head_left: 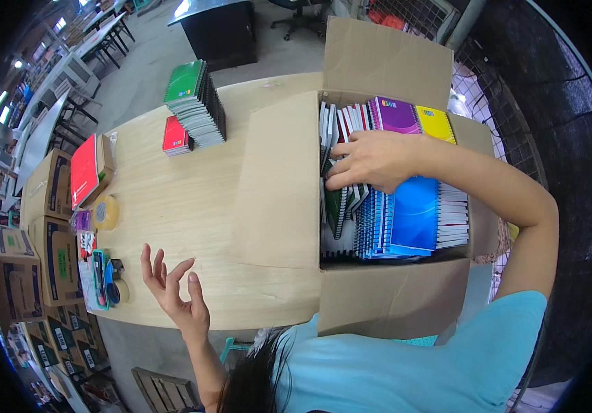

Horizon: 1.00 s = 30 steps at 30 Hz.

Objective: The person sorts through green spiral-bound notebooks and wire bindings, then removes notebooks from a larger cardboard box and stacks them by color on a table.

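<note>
An open cardboard box (279,199) stands at the right of the table, packed with spiral notebooks. My right hand (372,160) reaches into its left half, fingers bent around the tops of dark green spiral notebooks (337,210) that lean at a slant; part of the grip is hidden. Near that hand are a purple notebook (398,115), a yellow notebook (435,124) and a blue notebook (414,217). Over the table's near edge, my left hand (179,292) is raised with fingers apart, holding nothing. A tall stack of green notebooks (186,82) stands at the back, beside small red notebooks (176,135).
At the table's left end lie a red book (84,168), a tape roll (106,212) and a teal tray (100,279) with small tools. Closed cartons (58,258) are piled left of the table. A dark desk (217,34) stands beyond. The box's flaps stick outward.
</note>
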### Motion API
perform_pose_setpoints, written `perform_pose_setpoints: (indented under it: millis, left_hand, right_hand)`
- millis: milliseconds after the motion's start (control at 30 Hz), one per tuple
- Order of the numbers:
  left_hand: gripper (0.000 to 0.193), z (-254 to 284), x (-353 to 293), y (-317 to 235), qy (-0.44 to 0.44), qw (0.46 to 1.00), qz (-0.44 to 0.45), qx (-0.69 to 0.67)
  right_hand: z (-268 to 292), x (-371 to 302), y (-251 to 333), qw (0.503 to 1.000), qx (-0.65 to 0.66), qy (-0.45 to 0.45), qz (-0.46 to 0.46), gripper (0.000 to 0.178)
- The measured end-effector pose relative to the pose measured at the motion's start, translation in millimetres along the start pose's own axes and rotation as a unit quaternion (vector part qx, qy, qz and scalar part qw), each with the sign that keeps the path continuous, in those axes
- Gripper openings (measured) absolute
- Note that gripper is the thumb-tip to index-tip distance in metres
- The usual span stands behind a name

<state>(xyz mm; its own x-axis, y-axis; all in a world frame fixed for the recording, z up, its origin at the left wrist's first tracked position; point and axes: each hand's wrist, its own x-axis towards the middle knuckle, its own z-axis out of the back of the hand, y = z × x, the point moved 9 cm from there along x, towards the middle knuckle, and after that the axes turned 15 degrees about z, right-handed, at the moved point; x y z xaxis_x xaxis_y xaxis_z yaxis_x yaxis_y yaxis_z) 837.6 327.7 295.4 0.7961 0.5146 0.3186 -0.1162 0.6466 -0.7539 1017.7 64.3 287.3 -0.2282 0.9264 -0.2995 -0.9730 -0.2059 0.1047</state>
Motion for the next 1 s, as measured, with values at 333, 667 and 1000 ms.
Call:
perform_pose_setpoints:
  millis: [333, 667, 1000]
  left_hand:
    - [0.017, 14.7, -6.1, 8.5, -0.031, 0.999, 0.005, 0.014]
    - [0.018, 4.7, -12.2, -2.3, -0.029, 0.999, 0.008, -0.016]
    - [0.018, 17.6, -16.2, -8.3, -0.053, 0.999, -0.003, -0.012]
  right_hand:
    - [1.2, 7.2, -1.0, 0.999, -0.030, 0.043, -0.013, 0.071]
    - [-13.1, 19.0, 3.8, 0.994, -0.089, 0.021, 0.057, 0.036]
    - [0.8, 22.6, 24.9, 0.992, -0.103, 0.022, 0.073, 0.014]
